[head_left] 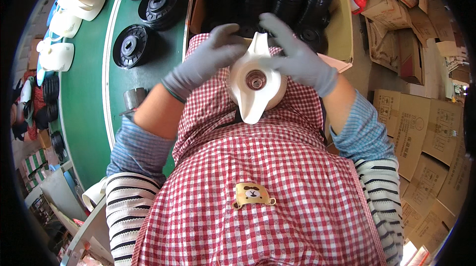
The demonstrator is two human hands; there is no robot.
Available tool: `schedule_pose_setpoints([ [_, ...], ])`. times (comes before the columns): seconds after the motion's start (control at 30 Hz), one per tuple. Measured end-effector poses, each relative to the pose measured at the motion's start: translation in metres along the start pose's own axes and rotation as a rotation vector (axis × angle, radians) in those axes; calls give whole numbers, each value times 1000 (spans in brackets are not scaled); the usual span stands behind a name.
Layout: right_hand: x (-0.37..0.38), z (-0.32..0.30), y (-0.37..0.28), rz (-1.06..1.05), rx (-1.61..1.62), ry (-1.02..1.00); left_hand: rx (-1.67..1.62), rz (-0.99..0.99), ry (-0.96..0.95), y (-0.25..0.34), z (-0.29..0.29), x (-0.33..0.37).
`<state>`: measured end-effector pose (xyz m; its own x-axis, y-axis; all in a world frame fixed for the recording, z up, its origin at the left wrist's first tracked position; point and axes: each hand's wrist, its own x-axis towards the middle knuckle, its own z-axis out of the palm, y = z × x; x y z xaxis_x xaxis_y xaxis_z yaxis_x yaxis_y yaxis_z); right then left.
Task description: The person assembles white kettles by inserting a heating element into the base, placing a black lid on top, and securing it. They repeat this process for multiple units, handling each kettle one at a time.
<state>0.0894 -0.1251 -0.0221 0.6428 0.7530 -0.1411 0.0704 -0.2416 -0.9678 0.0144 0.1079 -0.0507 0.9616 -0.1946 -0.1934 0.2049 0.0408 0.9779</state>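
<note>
A white jug (pixel 249 103) stands upright between my thighs, seen from above. Its white top runs to a point at the near and far ends, around a round, reddish-brown glass-like mouth (pixel 256 80). My left hand (pixel 208 60), in a grey glove, is at the jug's far left side, its fingers bent and apart. On the far right, my right hand (pixel 300 62), gloved alike, has its fingers stretched and spread, and its thumb side reaches the rim of the white top. Whether the left fingertips touch the jug is hard to tell.
An open carton (pixel 342 23) of stacked black round parts stands just beyond my hands. On the green table (pixel 87 112) at left are black ribbed bases (pixel 131 46), white jug tops (pixel 57 56) and a grey cylinder (pixel 134 98). Cardboard boxes (pixel 416 127) are piled at right.
</note>
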Motion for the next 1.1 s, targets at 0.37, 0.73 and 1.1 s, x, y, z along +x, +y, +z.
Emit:
schedule_pose_setpoints([
  [0.37, -62, 32, 38, -106, -68, 219, 578, -363, -292, 28, 16, 55],
  [0.73, -34, -62, -2, -354, 125, 398, -133, 248, 279, 17, 53, -62],
  [1.1, -56, 8, 91, -183, -14, 491, 805, 134, 456, -8, -10, -144],
])
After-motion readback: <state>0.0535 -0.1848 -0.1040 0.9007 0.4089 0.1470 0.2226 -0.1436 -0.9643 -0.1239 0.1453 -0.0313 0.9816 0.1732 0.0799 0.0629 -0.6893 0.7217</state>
